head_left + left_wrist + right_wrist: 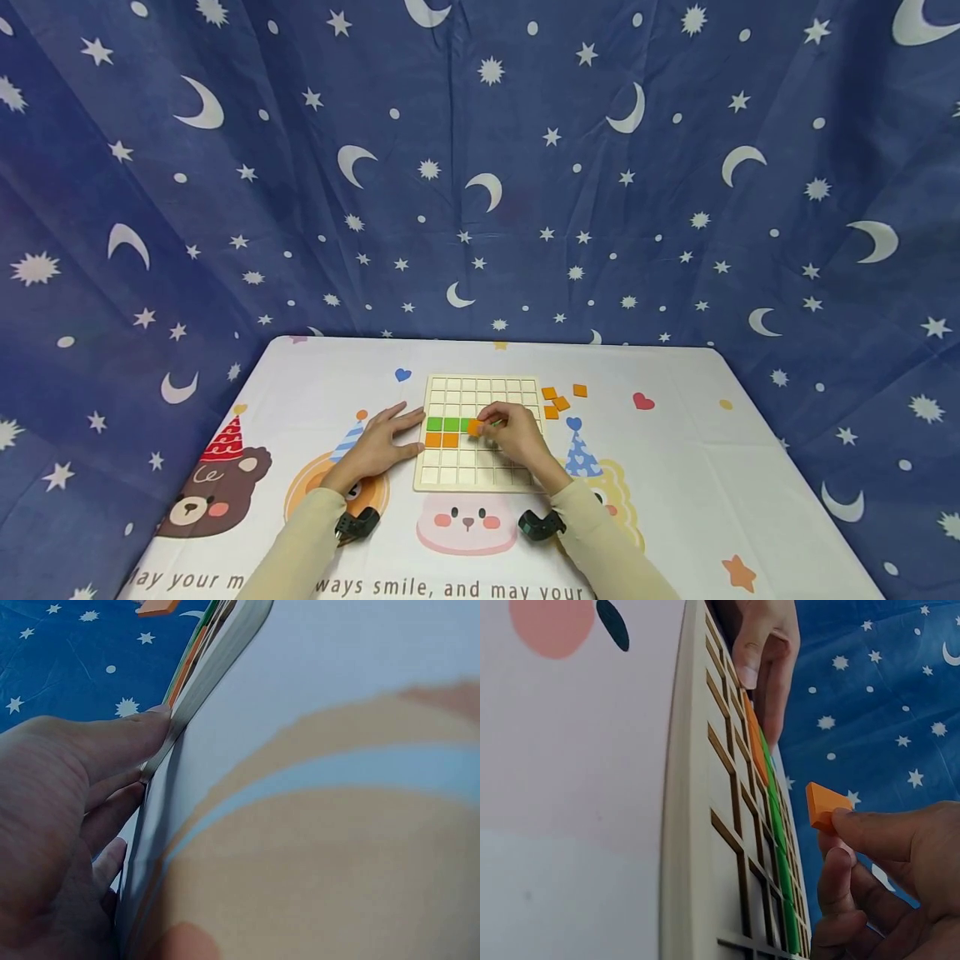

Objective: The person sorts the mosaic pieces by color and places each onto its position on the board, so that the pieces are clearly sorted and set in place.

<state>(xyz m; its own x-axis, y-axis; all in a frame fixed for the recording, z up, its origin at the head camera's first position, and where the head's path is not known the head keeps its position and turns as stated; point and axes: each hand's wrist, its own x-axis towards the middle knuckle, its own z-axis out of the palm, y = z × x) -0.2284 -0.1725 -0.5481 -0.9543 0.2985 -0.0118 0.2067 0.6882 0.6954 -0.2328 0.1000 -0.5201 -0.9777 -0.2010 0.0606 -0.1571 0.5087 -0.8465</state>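
Note:
A pale wooden grid board (467,477) lies on the table, with a row of green square tiles (434,424) in its cells. Just below that row sit two orange tiles (450,440) at the left side. My right hand (519,435) pinches another orange tile (828,802) between thumb and fingertips, held above the board in the right wrist view. Part of the green row is hidden behind this hand. On the board's left edge my left hand (381,442) rests, its fingers extended and the thumb (124,742) touching the rim.
Several loose orange tiles (561,403) lie off the board's upper right edge. The white tablecloth (675,467) bears printed animals, hearts and lettering. Behind the table hangs a blue curtain (525,275) with moons and stars.

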